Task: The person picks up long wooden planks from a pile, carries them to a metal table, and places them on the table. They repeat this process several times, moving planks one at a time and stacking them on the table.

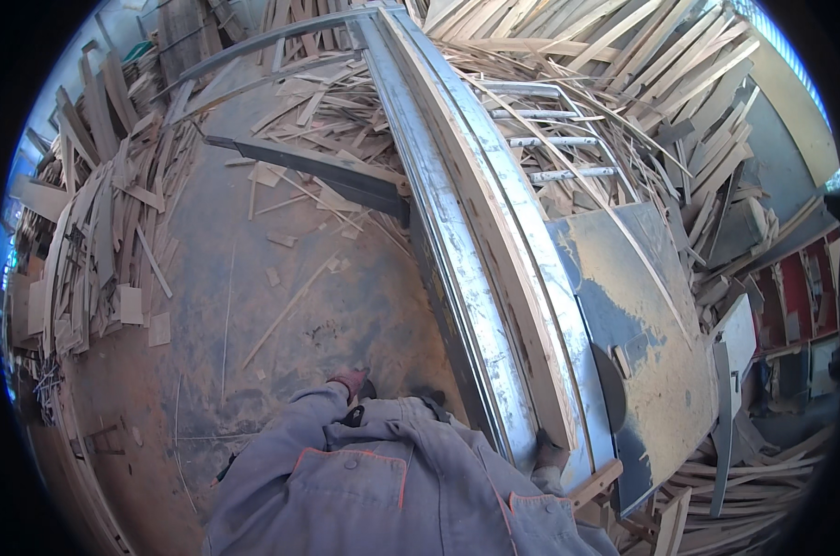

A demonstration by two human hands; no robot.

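Floor, grey, worn and dusted brown, strewn with loose wooden offcuts; a long pile of boards along its left edge, upright planks at its far left corner. Beyond its far right corner, a tall heap of pale timber strips; above, a ribbed, bluish-white bright strip. Along the right side, red shelving with scraps.

The grey jacket is cut off at the near edge. The left hand and right hand look too small to tell finger from finger.
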